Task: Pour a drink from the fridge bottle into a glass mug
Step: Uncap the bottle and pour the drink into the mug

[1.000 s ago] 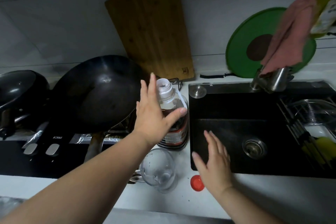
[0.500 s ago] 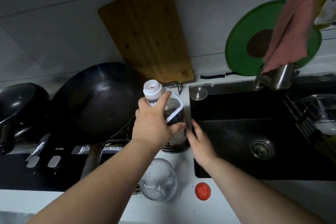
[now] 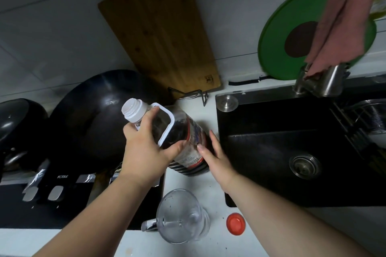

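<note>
Head view: one uncapped bottle (image 3: pixel 179 137) is held tilted above the counter (image 3: pixel 211 192), gripped at its upper part by the left hand (image 3: pixel 146 148); the right hand (image 3: pixel 217 156) is pressed open-fingered against its lower side. One empty glass mug (image 3: pixel 179 217) and one red cap (image 3: pixel 235 224) are noted on the counter nearby.

The clear bottle (image 3: pixel 179 142) holds dark liquid under a white neck and a red-edged label, beside a clear mug (image 3: pixel 181 218), an orange-red cap (image 3: pixel 235 224), a black sink (image 3: pixel 292 148) (drain silver) and a far green lid (image 3: pixel 277 48).
</note>
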